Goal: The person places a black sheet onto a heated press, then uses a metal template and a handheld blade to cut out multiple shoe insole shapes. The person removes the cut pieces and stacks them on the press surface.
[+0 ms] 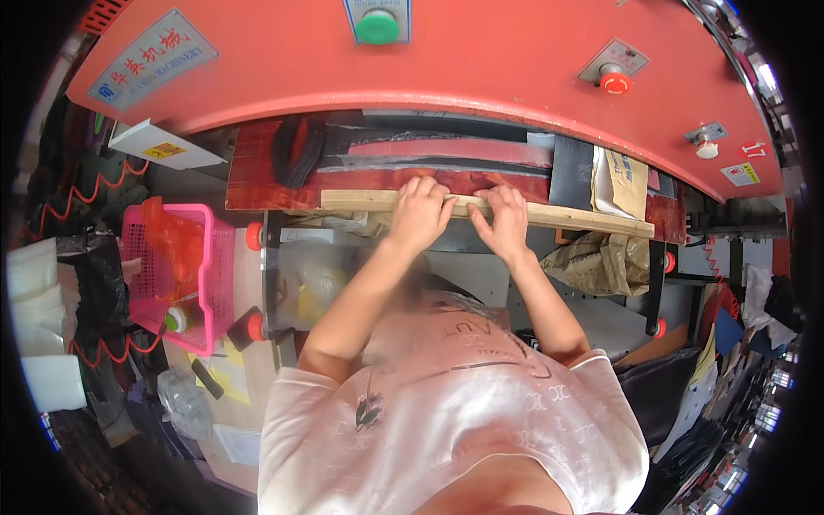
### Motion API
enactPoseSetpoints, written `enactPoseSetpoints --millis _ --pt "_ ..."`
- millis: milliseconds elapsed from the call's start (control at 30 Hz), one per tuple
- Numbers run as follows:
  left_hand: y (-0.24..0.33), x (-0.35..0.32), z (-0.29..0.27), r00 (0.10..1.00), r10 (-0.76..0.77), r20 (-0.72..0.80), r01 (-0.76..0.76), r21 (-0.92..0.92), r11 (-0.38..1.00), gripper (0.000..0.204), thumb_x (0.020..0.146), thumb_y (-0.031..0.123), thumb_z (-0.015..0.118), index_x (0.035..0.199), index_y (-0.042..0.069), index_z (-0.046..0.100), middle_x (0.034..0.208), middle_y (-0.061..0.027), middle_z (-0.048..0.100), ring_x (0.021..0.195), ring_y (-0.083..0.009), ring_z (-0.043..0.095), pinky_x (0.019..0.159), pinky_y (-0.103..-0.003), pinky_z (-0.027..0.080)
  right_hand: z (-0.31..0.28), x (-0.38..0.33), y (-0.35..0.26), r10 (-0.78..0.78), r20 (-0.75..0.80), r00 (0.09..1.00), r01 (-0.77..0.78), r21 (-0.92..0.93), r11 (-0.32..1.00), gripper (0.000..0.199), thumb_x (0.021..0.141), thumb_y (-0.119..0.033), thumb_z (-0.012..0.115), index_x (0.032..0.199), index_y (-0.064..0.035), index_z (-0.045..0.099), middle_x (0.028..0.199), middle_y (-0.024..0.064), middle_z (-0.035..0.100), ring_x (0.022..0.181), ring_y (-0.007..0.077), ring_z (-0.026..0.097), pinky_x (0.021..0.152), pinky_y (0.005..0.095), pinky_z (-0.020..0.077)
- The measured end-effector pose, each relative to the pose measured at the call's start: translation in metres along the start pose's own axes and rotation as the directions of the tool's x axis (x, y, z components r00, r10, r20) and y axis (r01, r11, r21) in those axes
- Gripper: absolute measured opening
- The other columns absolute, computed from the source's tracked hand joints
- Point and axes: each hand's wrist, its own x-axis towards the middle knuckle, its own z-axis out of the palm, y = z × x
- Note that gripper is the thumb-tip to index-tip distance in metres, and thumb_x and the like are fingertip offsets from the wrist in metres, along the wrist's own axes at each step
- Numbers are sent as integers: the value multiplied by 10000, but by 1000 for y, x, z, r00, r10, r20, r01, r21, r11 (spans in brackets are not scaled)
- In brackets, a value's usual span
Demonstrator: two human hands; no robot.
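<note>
A long pale wooden bar (pixel 584 219) runs along the front edge of a dark red board (pixel 257 176). Both hands are on its middle, a small gap apart. My left hand (pixel 421 210) bends its fingers over the bar's far side, thumb pointing toward the other hand. In the same way my right hand (pixel 502 221) grips the bar, its thumb on the near side. Just beyond the fingers, dark and reddish sheet material (pixel 446 153) lies on the board. A black curved piece (pixel 296 153) is at the board's left, and a brown paper envelope (pixel 620 182) at its right.
The machine's red beam (pixel 481 77) spans above the board, bearing a green button (pixel 378 27) and a red knob (pixel 614 80). A pink plastic basket (pixel 209 283) with a red bag stands left. Below the bar at right is a crumpled brown bag (pixel 601 262).
</note>
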Motion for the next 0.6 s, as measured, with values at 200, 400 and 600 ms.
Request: enactPoseSetpoints --millis 200,400,600 --pt "10 -34 -13 998 5 55 -3 -37 999 183 836 233 662 853 50 659 892 -101 589 903 -293 557 823 -410 463 -15 -23 -22 49 109 993 -53 29 998 225 770 -243 711 904 -63 703 908 102 611 950 310 559 851 420 434" --pt "21 -49 -67 984 -135 -117 89 -334 938 586 694 168 821 1198 12 566 1169 -172 530 1083 -331 539 914 -429 459 -39 3 -71 65 207 976 -126 296 947 174 807 -222 719 852 -59 678 841 103 649 671 298 643 642 403 522" --pt "-4 -29 -93 934 90 -346 -105 -24 994 1233 540 231 918 1452 -19 128 1491 -280 96 1373 -470 220 1111 -545 295 27 54 -143 46 4 999 -47 76 996 980 597 -344 854 1420 -130 366 1415 349 223 1324 522 237 1083 543 280"
